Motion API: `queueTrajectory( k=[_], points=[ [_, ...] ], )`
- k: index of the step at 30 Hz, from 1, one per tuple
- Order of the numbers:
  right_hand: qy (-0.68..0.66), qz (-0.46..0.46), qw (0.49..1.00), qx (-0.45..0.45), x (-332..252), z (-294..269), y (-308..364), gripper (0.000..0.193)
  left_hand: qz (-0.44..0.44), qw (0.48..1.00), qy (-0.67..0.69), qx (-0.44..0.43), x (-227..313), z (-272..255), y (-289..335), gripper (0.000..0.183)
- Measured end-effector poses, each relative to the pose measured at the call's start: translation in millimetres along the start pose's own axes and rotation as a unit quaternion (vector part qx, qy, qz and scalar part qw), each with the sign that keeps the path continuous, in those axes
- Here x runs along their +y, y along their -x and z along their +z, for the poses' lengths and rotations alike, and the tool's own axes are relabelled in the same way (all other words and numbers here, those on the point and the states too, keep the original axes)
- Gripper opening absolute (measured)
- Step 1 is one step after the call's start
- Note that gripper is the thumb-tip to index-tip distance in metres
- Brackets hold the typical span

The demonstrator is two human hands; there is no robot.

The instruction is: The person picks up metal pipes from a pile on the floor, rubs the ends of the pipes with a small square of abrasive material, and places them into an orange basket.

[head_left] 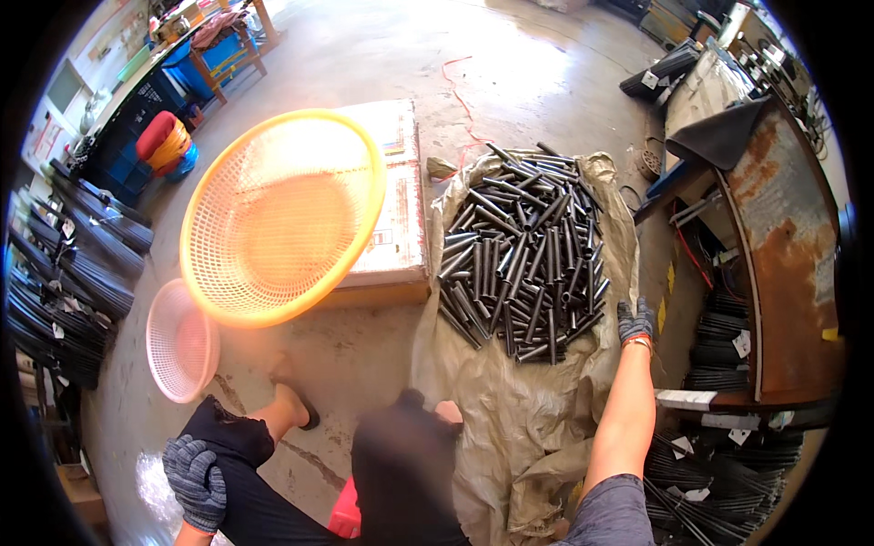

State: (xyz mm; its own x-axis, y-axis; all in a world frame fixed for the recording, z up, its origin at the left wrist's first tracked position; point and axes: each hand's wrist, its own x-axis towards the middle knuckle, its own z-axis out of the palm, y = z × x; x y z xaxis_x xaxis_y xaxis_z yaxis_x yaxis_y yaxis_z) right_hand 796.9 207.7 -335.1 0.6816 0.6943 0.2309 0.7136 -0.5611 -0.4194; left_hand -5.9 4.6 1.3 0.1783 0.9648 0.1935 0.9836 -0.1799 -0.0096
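Note:
My left hand (194, 482), in a grey knitted glove, rests on my left thigh with its fingers laid over the dark trouser leg, holding nothing. My right arm reaches forward to the right edge of a tan woven sack (492, 400) spread on the floor. There my right hand (635, 322), gloved alike, is closed on the sack's edge. A heap of short dark metal tubes (528, 250) lies on the sack, left of my right hand. An orange mesh basket (282, 218) sits tilted on a white carton (391, 246) left of the heap.
A pink mesh basket (182, 346) stands on the floor at left. Bundles of long dark rods (68, 282) line the left side. A rusty metal panel (787, 246) stands at right, above more bundled rods (719, 482). A red stool (346, 511) shows beneath me.

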Motion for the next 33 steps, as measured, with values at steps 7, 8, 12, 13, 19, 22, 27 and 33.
queueTrajectory(
  k=[7,8,12,13,19,22,27,33],
  points=[
    [-0.359,0.441,0.812,-0.133,6,67,-27,0.035,-0.016,0.999,-0.027,-0.012,4,-12,-4,0.015],
    [-0.297,0.335,0.886,-0.123,6,63,-28,0.035,-0.012,1.0,-0.025,-0.015,5,-11,-7,0.015],
    [-0.131,0.009,0.983,-0.127,15,45,-69,0.027,-0.002,1.0,0.005,-0.003,3,8,-12,0.015],
    [-0.183,-0.02,0.976,-0.119,-6,51,-60,0.025,-0.005,1.0,0.001,-0.009,3,6,-11,0.015],
    [-0.316,-0.058,0.932,-0.167,-122,-3,50,0.021,-0.013,1.0,-0.014,-0.01,5,-1,-4,0.015],
    [-0.136,-0.002,0.989,-0.058,-106,-5,66,0.028,-0.008,1.0,-0.002,-0.001,6,1,-5,0.016],
    [-0.091,-0.014,0.98,-0.174,-72,9,53,0.033,0.007,1.0,0.02,0.001,3,3,-6,0.019],
    [-0.006,-0.303,0.948,-0.097,-110,-31,124,0.013,-0.008,1.0,0.018,0.024,6,-1,-1,0.017]
  ],
)
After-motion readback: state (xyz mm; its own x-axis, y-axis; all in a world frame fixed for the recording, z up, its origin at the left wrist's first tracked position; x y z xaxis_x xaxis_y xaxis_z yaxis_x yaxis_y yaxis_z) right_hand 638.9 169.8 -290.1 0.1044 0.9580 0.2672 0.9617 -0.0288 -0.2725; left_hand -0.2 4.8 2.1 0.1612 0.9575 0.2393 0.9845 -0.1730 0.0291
